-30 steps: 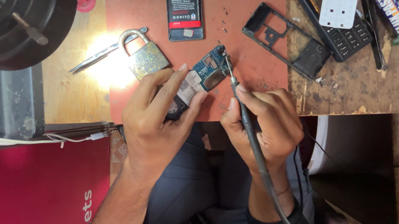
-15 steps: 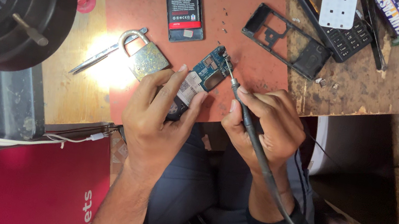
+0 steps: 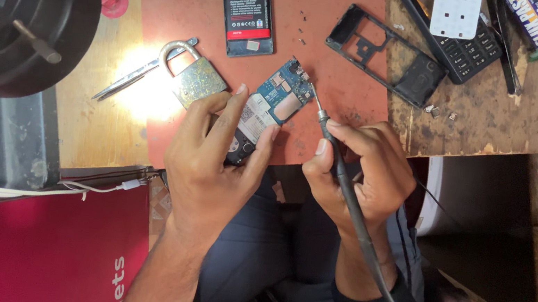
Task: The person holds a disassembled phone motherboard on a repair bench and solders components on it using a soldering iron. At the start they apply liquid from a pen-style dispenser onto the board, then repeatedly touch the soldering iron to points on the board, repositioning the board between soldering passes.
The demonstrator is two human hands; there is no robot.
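Blue-green circuit board (image 3: pixel 274 103) on red mat (image 3: pixel 338 55), long axis diagonal, far end up-right. Left hand (image 3: pixel 212 157) grips near end. Right hand (image 3: pixel 360 174) clenched round soldering iron (image 3: pixel 342 182), tip touching board's far right corner. Brass padlock (image 3: pixel 192 77) just left.

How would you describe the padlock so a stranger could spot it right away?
Start at the red mat on the wooden bench. At its left edge, just above the left hand, lies the padlock. It is the only brass block with a silver shackle, lit brightly.
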